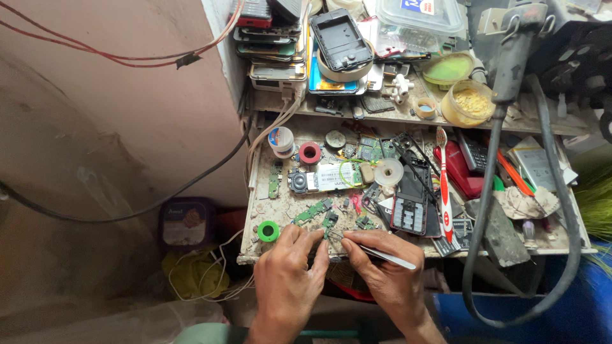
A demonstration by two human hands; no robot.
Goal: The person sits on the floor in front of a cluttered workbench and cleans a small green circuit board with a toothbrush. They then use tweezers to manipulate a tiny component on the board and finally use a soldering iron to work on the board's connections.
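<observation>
My left hand (290, 271) rests at the front edge of a cluttered workbench (255, 258), its fingertips pinching a small part next to a green circuit board (312, 212). My right hand (382, 267) grips metal tweezers (382, 255), whose tips point left toward the left fingertips. The two hands almost touch. What sits between the fingertips is too small to make out.
A green tape roll (268, 230), a red roll (310, 153), a dismantled phone (409, 204), a red-and-white toothbrush (444, 185) and several circuit boards crowd the bench. An upper shelf (395, 116) carries stacked phones (271, 44) and plastic tubs. A thick grey cable (481, 210) hangs at the right.
</observation>
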